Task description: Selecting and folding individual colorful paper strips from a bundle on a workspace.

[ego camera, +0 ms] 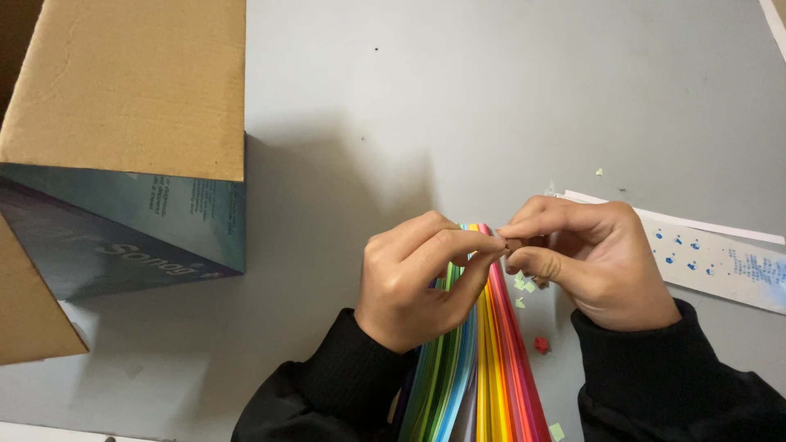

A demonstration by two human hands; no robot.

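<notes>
You pinch a tiny brown paper piece (513, 243) between your left hand (417, 278) and right hand (594, 266), both clamped on it, above the rainbow stack of paper strips (483, 368) on the grey table (458, 106), cardboard box (123, 139) far left.

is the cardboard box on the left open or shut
Open: the cardboard box has a brown flap spread outward onto the table at the left edge. Its contents are out of view.

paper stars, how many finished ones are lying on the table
1: a small red paper star lies on the grey table, just right of the stack of coloured paper strips, below the right hand. Others may be hidden under the hands.
</notes>
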